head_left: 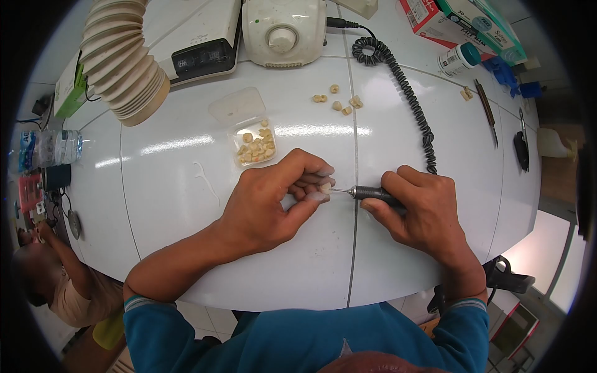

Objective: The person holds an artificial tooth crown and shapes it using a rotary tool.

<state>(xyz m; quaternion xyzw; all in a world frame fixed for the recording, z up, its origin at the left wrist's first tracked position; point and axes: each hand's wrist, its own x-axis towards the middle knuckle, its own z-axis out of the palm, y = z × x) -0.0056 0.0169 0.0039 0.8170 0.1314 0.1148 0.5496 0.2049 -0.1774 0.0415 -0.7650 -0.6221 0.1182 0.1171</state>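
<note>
Between thumb and fingers, my left hand (273,193) pinches a small cream-coloured dental crown (324,188). My right hand (426,214) is closed around a black rotary handpiece (376,195), held nearly level. Its thin bur (341,190) points left and reaches the crown; whether it touches cannot be made out. Whitish dust coats my left fingertips. Above my left hand stands an open clear plastic box (254,146) filled with several similar tooth-like pieces. A coiled black cord (410,87) runs from near the handpiece up to a cream control unit (284,32) with a round knob.
Several loose tooth pieces (336,106) lie beyond my hands. A ribbed suction hose (121,62) hangs at upper left. At right are a white bottle (459,59), a brown-handled tool (487,109) and boxes (463,28). Another person (68,280) sits at far left.
</note>
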